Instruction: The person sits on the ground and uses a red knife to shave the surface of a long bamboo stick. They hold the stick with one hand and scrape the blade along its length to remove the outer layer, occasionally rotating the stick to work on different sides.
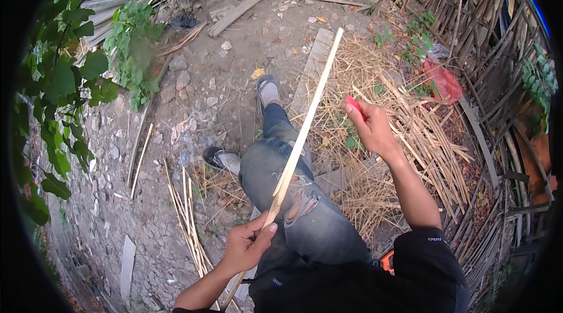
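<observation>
A long pale strip of split wood or bamboo (pixel 309 120) slants across my lap, its far end pointing up and to the right. My left hand (pixel 247 247) is closed round its lower part, and the strip carries on below toward my forearm. Just above the grip a thinner sliver seems to lie along one side. Up to the right, my right hand (pixel 374 130) is closed on a small red object (pixel 353 103), perhaps a tool handle; fingers hide the rest of it. That hand is apart from the strip.
Straw-like shavings (pixel 346 72) and a pile of split sticks (pixel 431 143) lie to the right. More thin strips (pixel 186 219) rest at left. A red mesh bag (pixel 443 82) sits by the stick fence (pixel 469 19). Leafy vines (pixel 64 84) hang at far left.
</observation>
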### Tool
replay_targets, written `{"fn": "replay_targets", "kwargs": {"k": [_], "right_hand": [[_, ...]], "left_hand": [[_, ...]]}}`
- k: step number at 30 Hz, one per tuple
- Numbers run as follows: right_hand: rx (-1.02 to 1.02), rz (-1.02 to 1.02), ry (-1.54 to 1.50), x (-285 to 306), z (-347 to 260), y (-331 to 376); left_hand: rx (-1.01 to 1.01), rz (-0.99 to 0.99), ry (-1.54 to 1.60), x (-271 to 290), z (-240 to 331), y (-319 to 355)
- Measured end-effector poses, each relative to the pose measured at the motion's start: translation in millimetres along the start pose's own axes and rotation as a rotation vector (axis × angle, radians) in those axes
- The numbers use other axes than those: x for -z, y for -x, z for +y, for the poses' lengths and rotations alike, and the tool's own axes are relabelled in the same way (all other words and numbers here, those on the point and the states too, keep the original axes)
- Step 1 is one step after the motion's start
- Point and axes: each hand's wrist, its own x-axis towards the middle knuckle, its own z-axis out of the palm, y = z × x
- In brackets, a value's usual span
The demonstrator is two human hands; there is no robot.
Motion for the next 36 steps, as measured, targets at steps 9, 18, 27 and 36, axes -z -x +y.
{"fn": "replay_targets", "kwargs": {"k": [9,18,27,36], "right_hand": [[0.229,-0.325,0.138,-16.7,-65.8,60.3],[0.108,-0.201,0.157,-12.4,-59.2,37.5],[-0.046,-0.073,0.192,0.1,-14.8,-16.7],[-0.387,0.717,0.052,118.0,165.7,-58.2]], "left_hand": [[-0.103,0.026,-0.180,-5.1,4.6,-11.1],[-0.289,0.067,-0.448,-0.8,-6.4,-2.0],[-0.283,0.057,-0.552,5.8,-4.7,7.7],[-0.296,-0.037,-0.487,27.1,-31.8,48.8]]}}
